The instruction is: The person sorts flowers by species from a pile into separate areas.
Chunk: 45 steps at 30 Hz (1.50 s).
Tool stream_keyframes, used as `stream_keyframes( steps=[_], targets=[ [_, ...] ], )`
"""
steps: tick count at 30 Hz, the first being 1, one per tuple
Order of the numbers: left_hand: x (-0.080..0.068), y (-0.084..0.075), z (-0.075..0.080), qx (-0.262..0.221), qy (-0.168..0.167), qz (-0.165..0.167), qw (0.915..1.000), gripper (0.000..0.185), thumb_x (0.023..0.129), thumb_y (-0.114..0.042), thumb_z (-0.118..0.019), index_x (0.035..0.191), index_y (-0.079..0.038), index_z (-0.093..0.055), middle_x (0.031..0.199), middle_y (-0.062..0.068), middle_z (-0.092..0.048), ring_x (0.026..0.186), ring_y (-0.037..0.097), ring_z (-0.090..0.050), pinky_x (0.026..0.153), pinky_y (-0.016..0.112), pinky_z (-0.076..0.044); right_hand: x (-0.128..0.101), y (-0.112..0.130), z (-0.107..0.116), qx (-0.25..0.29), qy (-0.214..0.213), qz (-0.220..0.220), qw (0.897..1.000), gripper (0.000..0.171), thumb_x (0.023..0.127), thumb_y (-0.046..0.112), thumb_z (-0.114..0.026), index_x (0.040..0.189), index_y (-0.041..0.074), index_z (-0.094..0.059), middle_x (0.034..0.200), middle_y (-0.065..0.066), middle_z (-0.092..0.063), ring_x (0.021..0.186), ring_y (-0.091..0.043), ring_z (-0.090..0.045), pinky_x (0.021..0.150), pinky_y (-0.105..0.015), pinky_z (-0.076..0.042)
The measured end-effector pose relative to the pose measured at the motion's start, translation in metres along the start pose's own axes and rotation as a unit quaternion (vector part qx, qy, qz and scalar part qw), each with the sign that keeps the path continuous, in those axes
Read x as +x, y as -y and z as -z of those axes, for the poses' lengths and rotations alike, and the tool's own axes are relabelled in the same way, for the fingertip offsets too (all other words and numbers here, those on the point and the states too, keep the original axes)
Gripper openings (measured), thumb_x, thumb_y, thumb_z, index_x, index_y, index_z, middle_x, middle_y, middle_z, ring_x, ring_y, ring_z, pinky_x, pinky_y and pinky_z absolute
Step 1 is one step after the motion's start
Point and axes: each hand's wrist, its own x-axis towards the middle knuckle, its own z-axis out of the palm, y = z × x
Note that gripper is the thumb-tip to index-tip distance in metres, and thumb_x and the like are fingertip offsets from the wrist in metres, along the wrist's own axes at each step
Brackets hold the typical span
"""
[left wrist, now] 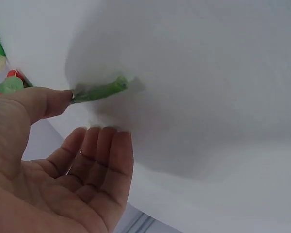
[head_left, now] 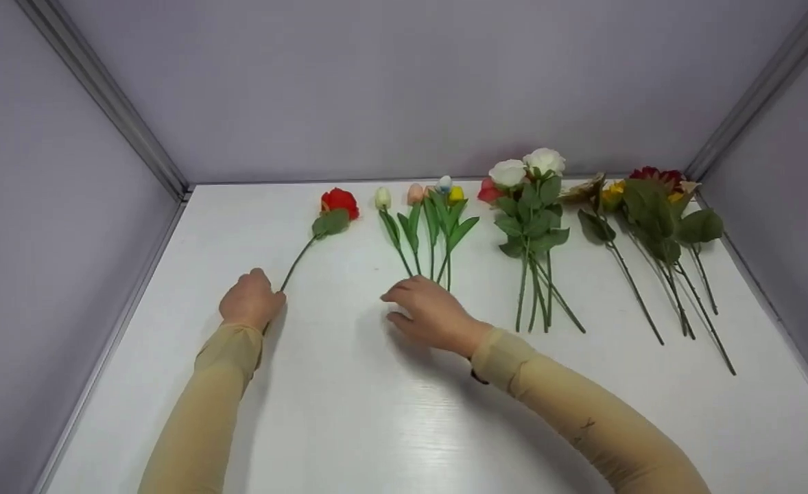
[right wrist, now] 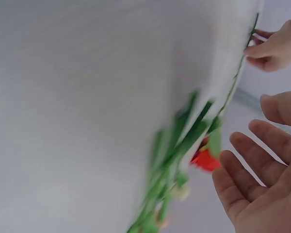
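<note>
Left hand (head_left: 252,300), left of centre, pinches the red flower's (head_left: 339,202) stem end between thumb and fingers; bloom lies up and right of it on the bench (head_left: 349,412). Right hand (head_left: 431,314), mid-frame, hovers slack and holding nothing just below the tulip bunch (head_left: 426,219) stems. Red flower looks light, its stem thin and likely springy; best held low on the stem. White roses (head_left: 529,206) and a mixed bunch (head_left: 651,213) lie further right.
</note>
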Motion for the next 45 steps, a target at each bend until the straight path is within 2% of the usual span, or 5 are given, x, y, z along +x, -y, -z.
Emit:
stream_keyframes(
  steps=[17, 29, 33, 42, 45],
  targets=[
    [-0.010, 0.005, 0.029, -0.015, 0.097, 0.000, 0.9952, 0.020, 0.084, -0.005, -0.055, 0.065, -0.007, -0.053, 0.061, 0.005, -0.054, 0.059, 0.023, -0.051, 0.057, 0.036, -0.044, 0.028, 0.028, -0.014, 0.027, 0.021, -0.004, 0.999, 0.024, 0.102, 0.022, -0.066, 0.120, 0.009, -0.076, 0.117, -0.004, -0.073, 0.115, -0.026, -0.062, 0.102, -0.038, -0.048],
    [-0.015, -0.015, 0.022, -0.273, 0.150, 0.051, 0.9490, 0.033, 0.102, -0.009, -0.061, 0.127, 0.012, -0.060, 0.111, 0.023, -0.066, 0.091, 0.022, -0.068, 0.082, 0.035, -0.060, 0.008, -0.001, -0.003, 0.098, -0.026, -0.085, 0.991, 0.022, 0.101, 0.018, -0.066, 0.117, 0.008, -0.077, 0.114, -0.004, -0.074, 0.112, -0.024, -0.065, 0.097, -0.040, -0.051],
    [-0.021, -0.044, 0.015, -0.324, 0.147, 0.028, 0.9341, 0.032, 0.102, -0.011, -0.062, 0.128, 0.008, -0.062, 0.116, 0.020, -0.064, 0.098, 0.025, -0.066, 0.084, 0.034, -0.060, 0.000, -0.011, 0.005, 0.183, -0.053, -0.154, 0.970, 0.023, 0.103, 0.021, -0.064, 0.119, 0.010, -0.076, 0.116, -0.001, -0.072, 0.104, -0.019, -0.066, 0.090, -0.037, -0.053],
    [-0.050, -0.137, -0.024, -0.427, 0.149, -0.048, 0.8906, 0.028, 0.100, -0.011, -0.067, 0.123, 0.004, -0.066, 0.114, 0.016, -0.068, 0.100, 0.034, -0.069, 0.079, 0.035, -0.061, -0.007, -0.031, 0.038, 0.411, -0.145, -0.229, 0.870, 0.030, 0.102, 0.029, -0.066, 0.124, 0.010, -0.073, 0.115, -0.013, -0.071, 0.104, -0.028, -0.066, 0.091, -0.043, -0.055],
    [-0.059, -0.159, -0.038, -0.431, 0.160, -0.078, 0.8845, 0.026, 0.099, -0.010, -0.067, 0.121, 0.003, -0.066, 0.110, 0.013, -0.068, 0.096, 0.030, -0.069, 0.078, 0.034, -0.061, -0.011, -0.037, 0.044, 0.432, -0.154, -0.238, 0.856, 0.034, 0.101, 0.032, -0.068, 0.126, 0.009, -0.072, 0.115, -0.013, -0.071, 0.102, -0.026, -0.066, 0.092, -0.046, -0.054]
  ],
)
